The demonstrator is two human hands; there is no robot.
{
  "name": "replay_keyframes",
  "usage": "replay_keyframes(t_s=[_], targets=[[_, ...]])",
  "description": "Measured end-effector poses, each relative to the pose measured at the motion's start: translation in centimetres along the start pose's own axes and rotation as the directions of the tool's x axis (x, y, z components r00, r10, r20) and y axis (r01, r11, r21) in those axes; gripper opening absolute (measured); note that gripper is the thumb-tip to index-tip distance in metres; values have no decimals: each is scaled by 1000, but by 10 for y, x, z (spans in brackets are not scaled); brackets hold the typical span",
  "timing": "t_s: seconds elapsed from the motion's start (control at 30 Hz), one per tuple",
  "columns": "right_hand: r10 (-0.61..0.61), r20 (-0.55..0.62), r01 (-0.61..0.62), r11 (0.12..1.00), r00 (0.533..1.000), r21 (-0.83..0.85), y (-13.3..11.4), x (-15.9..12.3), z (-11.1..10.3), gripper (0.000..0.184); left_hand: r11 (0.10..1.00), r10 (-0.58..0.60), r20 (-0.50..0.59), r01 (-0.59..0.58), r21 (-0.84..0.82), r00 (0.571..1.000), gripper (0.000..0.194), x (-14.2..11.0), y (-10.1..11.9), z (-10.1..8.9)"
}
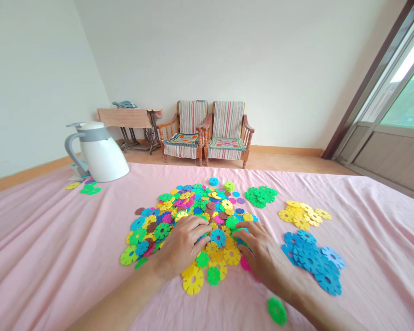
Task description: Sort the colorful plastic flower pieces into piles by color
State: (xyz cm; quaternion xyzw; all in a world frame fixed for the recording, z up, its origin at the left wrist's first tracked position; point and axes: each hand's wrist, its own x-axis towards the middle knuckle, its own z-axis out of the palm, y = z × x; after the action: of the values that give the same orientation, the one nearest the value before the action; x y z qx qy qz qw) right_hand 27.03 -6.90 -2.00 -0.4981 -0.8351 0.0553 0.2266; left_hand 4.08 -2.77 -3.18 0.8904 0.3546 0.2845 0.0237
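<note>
A large mound of flat, multicoloured plastic snowflake discs [189, 214] lies on a pink bedsheet [55, 239]. My left hand [181, 243] rests palm down on its near side, fingers over the discs. My right hand [262, 255] reaches in from the right, its fingertips at the mound's edge near a blue disc [218, 237]. What lies under either palm is hidden. Sorted heaps sit to the right: green discs [261, 196], yellow discs [303, 214] and blue discs [312, 259]. One green disc [276, 311] lies alone below my right hand.
A white and grey jug [98, 154] stands at the sheet's far left, beside a few discs [86, 187]. Beyond the bed edge are a treadle sewing table [131, 126], two wooden armchairs [210, 131] and, at right, a glass door [389, 101].
</note>
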Motion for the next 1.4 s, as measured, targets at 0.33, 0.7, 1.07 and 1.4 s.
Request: replay_keyframes(t_s=[0.33, 0.7, 1.07, 1.4], targets=[[89, 56, -86, 995, 995, -39, -18, -10, -3, 22, 1000, -1, -17, 1, -5, 1000, 17, -1, 1, 0], [193, 107, -182, 978, 975, -105, -29, -5, -4, 21, 996, 50, 70, -45, -81, 996, 24, 1, 16, -10], [138, 121, -125, 986, 983, -109, -22, -5, 6, 18, 987, 136, 149, -121, -106, 979, 23, 1, 20, -9], [196, 113, -199, 980, 974, 18, -18, -2, 2, 19, 993, 79, 151, -64, -98, 985, 22, 1, 21, -9]])
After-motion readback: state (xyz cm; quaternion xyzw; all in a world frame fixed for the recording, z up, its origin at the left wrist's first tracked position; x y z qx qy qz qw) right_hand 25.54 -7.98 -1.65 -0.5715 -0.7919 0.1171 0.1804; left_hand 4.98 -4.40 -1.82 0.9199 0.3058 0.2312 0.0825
